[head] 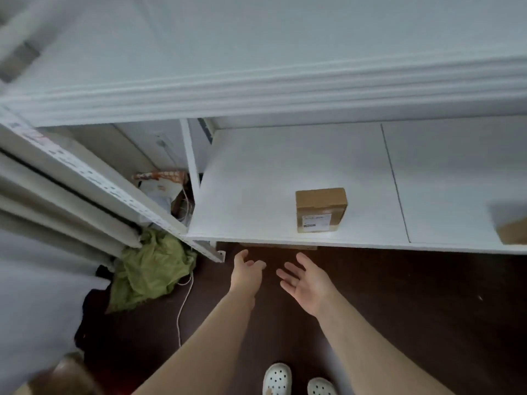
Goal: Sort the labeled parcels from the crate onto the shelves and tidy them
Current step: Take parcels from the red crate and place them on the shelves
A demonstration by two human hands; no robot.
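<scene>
On the lower shelf [285,166] one labeled parcel [321,210] stands near the front edge; another [512,232], blurred, perhaps sits far right. The left hand [247,270] and right hand [305,282] hang spread and empty below. The crate is unseen, so more sorting likely remains.

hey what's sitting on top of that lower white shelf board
On the lower white shelf board stands a small brown cardboard parcel with a white label facing out. A second brown cardboard box shows at the right edge, mostly cut off. The shelf above hides the board's back part.
</scene>
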